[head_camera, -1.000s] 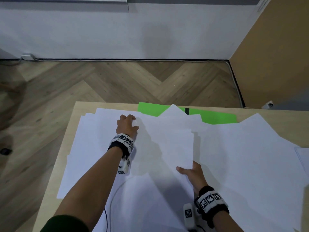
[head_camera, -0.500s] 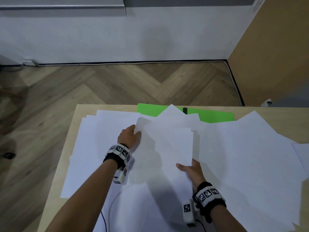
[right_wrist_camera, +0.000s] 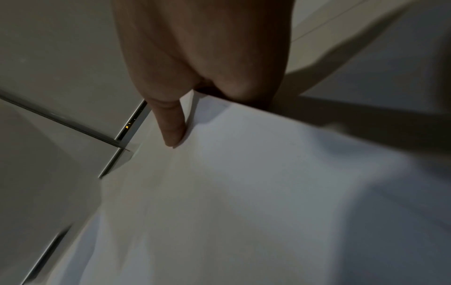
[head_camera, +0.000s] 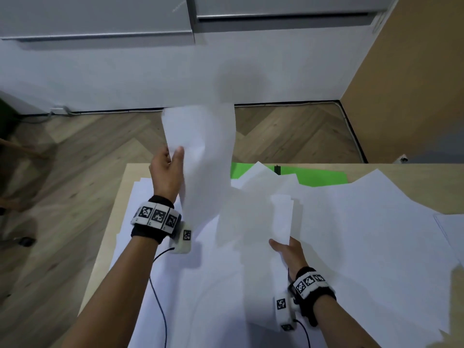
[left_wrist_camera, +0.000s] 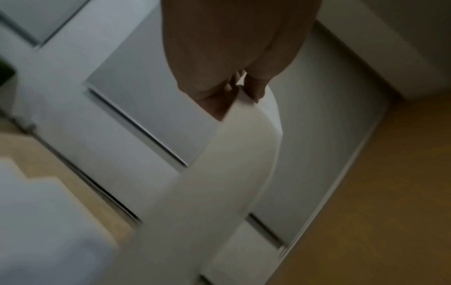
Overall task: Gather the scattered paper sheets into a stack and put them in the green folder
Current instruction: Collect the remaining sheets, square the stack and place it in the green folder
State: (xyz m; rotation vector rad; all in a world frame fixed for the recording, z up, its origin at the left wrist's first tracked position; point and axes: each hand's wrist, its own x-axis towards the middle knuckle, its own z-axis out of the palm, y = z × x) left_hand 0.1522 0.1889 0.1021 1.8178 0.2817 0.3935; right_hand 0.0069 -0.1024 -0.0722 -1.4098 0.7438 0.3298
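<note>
A white paper sheet (head_camera: 200, 156) is lifted off the table and curls upward, blurred by motion. My left hand (head_camera: 174, 154) is raised above the table's far left and pinches the sheet's top edge between thumb and fingers; the left wrist view shows the same pinch (left_wrist_camera: 244, 92) on the sheet (left_wrist_camera: 231, 154). Lower down and nearer me, my right hand (head_camera: 278, 244) holds the sheet's corner (head_camera: 281, 217), with its thumb (right_wrist_camera: 173, 133) on top of the paper (right_wrist_camera: 244, 192). The green folder (head_camera: 319, 177) lies at the far edge, half covered by several scattered sheets (head_camera: 364, 234).
The wooden table (head_camera: 113, 222) is covered by overlapping white sheets from left to right. A small black clip (head_camera: 277, 169) sits on the folder. Wrist-camera cables (head_camera: 158, 292) trail over the near sheets. Beyond lie the parquet floor and a white wall, with a tan cabinet (head_camera: 414, 84) at right.
My left hand has risen from the table, lifting the far end of the sheet into the air. The right hand keeps its hold on the near corner and has moved little.
</note>
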